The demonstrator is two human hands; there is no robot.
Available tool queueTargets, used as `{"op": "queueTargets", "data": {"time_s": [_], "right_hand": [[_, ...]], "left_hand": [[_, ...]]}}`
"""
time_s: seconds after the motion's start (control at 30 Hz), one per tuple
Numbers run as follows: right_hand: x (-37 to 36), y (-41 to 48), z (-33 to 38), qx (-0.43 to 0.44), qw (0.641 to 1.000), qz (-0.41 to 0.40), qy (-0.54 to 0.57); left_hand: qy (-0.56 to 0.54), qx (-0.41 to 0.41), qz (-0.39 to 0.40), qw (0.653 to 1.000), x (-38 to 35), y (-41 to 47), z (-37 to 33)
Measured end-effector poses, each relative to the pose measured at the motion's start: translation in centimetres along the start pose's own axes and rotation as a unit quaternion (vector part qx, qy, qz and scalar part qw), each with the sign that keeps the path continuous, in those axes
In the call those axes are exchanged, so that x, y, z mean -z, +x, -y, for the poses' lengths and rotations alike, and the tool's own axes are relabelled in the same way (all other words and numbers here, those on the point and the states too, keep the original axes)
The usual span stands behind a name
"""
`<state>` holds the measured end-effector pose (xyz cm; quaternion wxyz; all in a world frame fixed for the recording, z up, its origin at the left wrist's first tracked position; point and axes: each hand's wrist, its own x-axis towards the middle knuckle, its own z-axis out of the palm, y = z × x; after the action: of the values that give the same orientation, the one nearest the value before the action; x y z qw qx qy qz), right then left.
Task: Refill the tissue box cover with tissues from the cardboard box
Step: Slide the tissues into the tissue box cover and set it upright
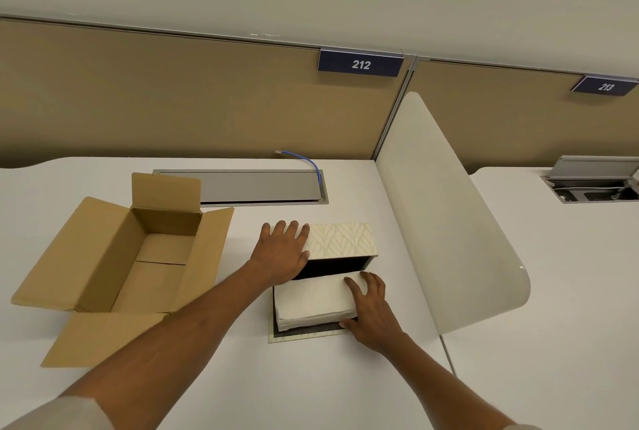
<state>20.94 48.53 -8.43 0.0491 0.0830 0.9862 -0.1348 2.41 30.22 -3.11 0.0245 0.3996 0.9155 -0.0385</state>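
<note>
Centre frame: tissue box cover (340, 239), leaf pattern, lying on white desk (242, 377), dark opening facing the camera, its base flap (304, 335) flat on the desk. Left hand (281, 251) flat, fingers spread, pressing the cover's left end. Right hand (370, 308) grips right end of white tissue stack (314, 301), which sits on the flap with its far end at the opening. Cardboard box (131, 267), flaps open, left of frame, apparently empty. Blue cable (307, 161) upper centre.
</note>
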Motion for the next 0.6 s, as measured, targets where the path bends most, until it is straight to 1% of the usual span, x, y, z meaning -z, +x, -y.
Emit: {"op": "queueTargets", "data": {"time_s": [0.1, 0.27, 0.6], "right_hand": [[-0.5, 0.2, 0.0, -0.018, 1.0, -0.005, 0.022], [-1.0, 0.3, 0.2, -0.032, 0.999, -0.02, 0.022], [-1.5, 0.2, 0.8, -0.035, 0.999, -0.03, -0.011]], "left_hand": [[0.001, 0.0, -0.001, 1.0, 0.1, -0.1, 0.0], [0.002, 0.0, -0.001, 1.0, 0.0, 0.0, 0.0], [0.005, 0.0, -0.006, 1.0, -0.1, -0.1, 0.1]]}}
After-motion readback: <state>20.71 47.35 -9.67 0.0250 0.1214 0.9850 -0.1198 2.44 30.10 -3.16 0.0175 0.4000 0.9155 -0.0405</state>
